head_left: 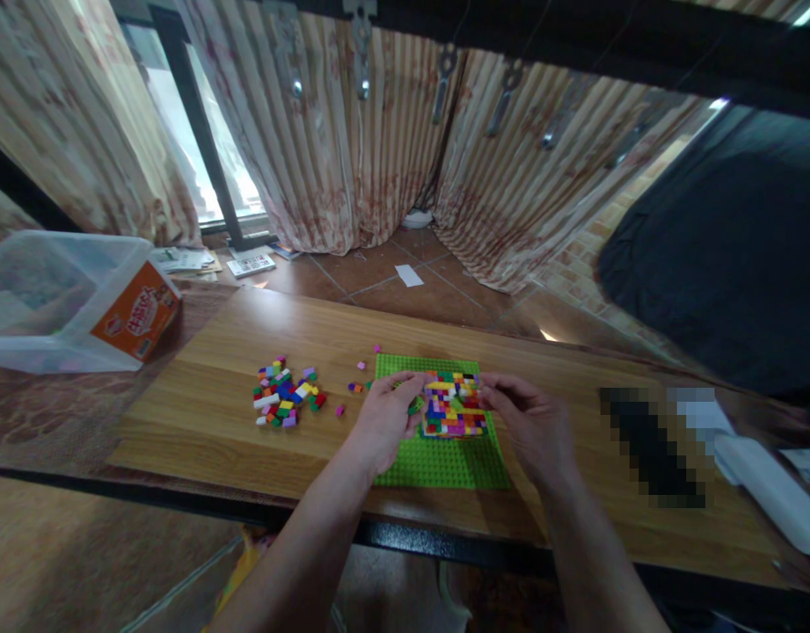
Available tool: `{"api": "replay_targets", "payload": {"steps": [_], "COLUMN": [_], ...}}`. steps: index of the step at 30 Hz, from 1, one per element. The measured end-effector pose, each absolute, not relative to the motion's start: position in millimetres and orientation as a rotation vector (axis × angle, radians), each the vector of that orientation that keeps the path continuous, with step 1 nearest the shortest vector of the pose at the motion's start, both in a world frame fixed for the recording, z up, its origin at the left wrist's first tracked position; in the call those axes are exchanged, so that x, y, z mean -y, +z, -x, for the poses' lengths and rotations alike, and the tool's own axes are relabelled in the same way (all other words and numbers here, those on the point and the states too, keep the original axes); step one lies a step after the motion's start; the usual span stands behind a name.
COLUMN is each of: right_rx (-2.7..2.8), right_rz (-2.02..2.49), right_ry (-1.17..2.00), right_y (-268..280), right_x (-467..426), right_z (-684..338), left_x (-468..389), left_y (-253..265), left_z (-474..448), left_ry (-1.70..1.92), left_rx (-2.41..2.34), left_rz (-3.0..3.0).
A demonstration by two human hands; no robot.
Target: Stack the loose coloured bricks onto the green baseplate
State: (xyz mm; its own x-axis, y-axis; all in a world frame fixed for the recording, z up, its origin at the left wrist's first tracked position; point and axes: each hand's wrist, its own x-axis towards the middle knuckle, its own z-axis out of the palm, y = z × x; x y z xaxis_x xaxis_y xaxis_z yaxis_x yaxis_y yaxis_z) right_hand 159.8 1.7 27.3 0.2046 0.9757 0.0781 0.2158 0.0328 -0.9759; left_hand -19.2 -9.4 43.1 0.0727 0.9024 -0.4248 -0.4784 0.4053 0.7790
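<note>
The multicoloured brick build [456, 420] sits on the green baseplate [444, 470], between left hand [386, 420] and right hand [531, 420]. Both have fingers drawn narrow at its sides (whether either pinches a brick, I cannot tell). Fitting bricks seems in hand; the next move calls for steady alignment. Loose bricks [286, 406] lie leftward.

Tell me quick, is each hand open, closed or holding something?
Left hand: curled beside the joined bricks; can't tell if it's holding one.
Right hand: curled at their right edge; can't tell either.
</note>
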Motion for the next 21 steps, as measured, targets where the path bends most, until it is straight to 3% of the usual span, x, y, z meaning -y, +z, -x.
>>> {"api": "replay_targets", "payload": {"steps": [14, 21], "right_rx": [1.636, 2.040], "right_rz": [1.252, 1.052], "right_ry": [0.781, 1.123], "right_y": [31, 44], "right_x": [10, 39], "right_z": [-157, -133], "left_x": [9, 6], "left_y": [44, 44], "left_z": [19, 29], "left_ry": [1.108, 1.155], "left_rx": [-1.079, -1.087], "left_rz": [-0.494, -0.528]}}
